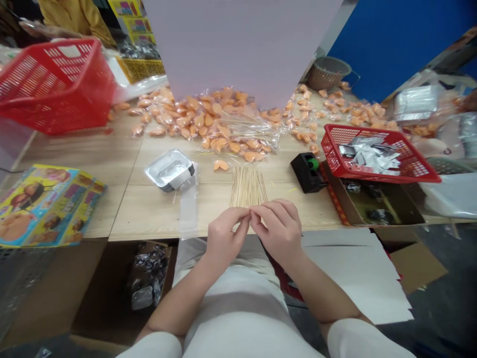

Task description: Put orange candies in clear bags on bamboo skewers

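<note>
A flat row of thin wooden skewers (pixel 246 185) lies on the table, pointing away from me. Just at their near ends, my left hand (pixel 226 232) and my right hand (pixel 278 228) meet with thumbs and fingertips pinched together. Whatever sits between the fingertips is too small to make out. To the left stands a stack of foil trays (pixel 169 169), beside a strip of clear plastic bags (pixel 189 206) that reaches the table's edge. One orange piece in a clear wrapper (pixel 220 164) lies beyond the skewers.
Many wrapped orange pieces (pixel 197 119) are heaped at the back, below a pale partition (pixel 238 49). A black tape dispenser (pixel 308 171) and a red basket of silver sachets (pixel 376 154) stand right. Printed boxes (pixel 48 206) and a large red basket (pixel 55 89) stand left.
</note>
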{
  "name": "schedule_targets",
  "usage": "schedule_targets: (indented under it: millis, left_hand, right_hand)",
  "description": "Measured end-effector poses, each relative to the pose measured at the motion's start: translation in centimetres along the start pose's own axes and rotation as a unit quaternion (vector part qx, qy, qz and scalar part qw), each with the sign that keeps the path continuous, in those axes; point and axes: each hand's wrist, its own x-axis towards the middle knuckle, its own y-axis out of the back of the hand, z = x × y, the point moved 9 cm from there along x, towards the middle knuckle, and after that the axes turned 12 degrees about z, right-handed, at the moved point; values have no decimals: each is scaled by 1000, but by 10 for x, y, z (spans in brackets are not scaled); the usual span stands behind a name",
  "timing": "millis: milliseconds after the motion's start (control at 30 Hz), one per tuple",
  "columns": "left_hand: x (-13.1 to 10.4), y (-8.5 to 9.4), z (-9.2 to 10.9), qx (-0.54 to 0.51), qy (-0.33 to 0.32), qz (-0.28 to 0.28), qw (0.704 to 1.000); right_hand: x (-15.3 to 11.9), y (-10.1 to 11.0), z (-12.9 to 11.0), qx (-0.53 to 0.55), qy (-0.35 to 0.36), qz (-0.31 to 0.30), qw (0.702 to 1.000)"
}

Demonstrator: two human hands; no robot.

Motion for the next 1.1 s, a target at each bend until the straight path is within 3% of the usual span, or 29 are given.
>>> schedule_targets:
  millis: [133, 267, 400, 500, 600, 667, 733, 833, 967, 1033, 1100]
  left_hand:
    - [-2, -9, -8, -35, 59, -40, 997]
    - [-7, -18, -16, -73, 129, -73, 986]
    - [-13, -26, -24, -102, 190, -97, 972]
    - [-18, -31, -33, -122, 234, -103, 959]
    - [-23, -30, -47, -167, 293, -78, 938]
    - [-25, -28, -56, -195, 327, -57, 923]
    - [-25, -23, -64, -213, 349, -34, 912]
    - [-21, -12, -70, -215, 354, 6, 910]
    - [-12, -6, -64, -189, 309, 31, 931]
    - [-10, -6, -58, -182, 286, 36, 940]
    - [-9, -8, -53, -178, 271, 38, 945]
  right_hand:
    - [-3, -1, 23, 86, -115, -5, 990]
    - [-10, 0, 35, 114, -187, -17, 976]
    - [-28, -2, 53, 151, -287, -35, 945]
    - [-55, -6, 80, 192, -410, -35, 891]
    - [-90, 3, 114, 218, -534, 31, 816]
    - [-111, 14, 132, 227, -580, 63, 780]
    - [-133, 23, 143, 232, -605, 53, 760]
    - [-176, 27, 149, 228, -622, -61, 747]
    - [-264, 21, 148, 43, -585, -336, 737]
    - [-300, 21, 152, -44, -566, -399, 720]
    - [-323, 19, 156, -78, -561, -418, 710]
